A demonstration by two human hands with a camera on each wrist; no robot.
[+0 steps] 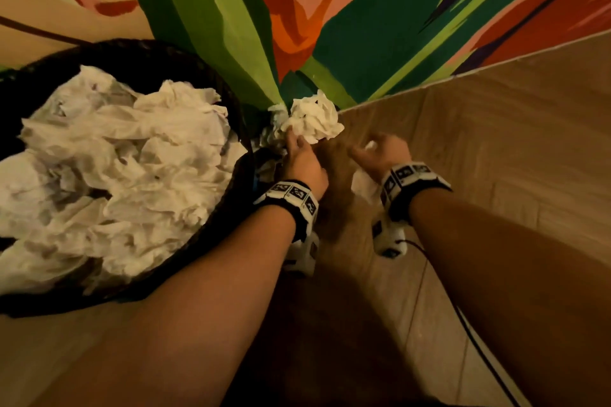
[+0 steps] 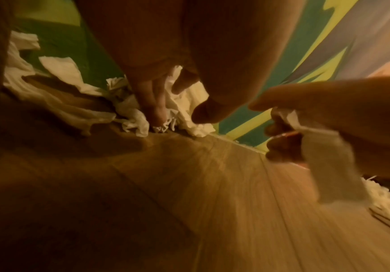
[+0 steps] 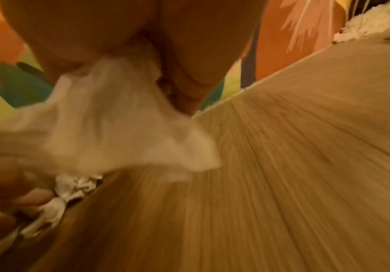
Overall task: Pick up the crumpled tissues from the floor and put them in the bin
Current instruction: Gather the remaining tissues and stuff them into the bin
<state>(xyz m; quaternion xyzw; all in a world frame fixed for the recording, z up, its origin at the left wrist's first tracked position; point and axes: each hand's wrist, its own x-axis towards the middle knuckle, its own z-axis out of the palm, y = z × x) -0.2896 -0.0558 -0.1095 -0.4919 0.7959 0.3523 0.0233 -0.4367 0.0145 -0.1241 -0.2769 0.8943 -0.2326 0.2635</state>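
Observation:
A dark woven bin (image 1: 231,102) at the left is heaped with white tissues (image 1: 115,168). Crumpled tissues (image 1: 314,119) lie on the wood floor against the painted wall, just right of the bin. My left hand (image 1: 299,150) reaches into them. Its fingers (image 2: 153,104) dig into the wad (image 2: 189,114) while the thumb (image 2: 203,112) closes from the other side. My right hand (image 1: 380,152) hovers beside it and grips a loose tissue (image 3: 110,128), which hangs under the palm (image 2: 329,165). More tissues (image 2: 56,103) trail along the wall toward the bin.
A colourful leaf mural (image 1: 363,10) covers the wall straight ahead. Wood-plank floor (image 1: 496,142) stretches to the right and toward me. A shaggy white rug edge (image 2: 385,206) lies at the far right. A black cable (image 1: 463,317) trails from the right wrist.

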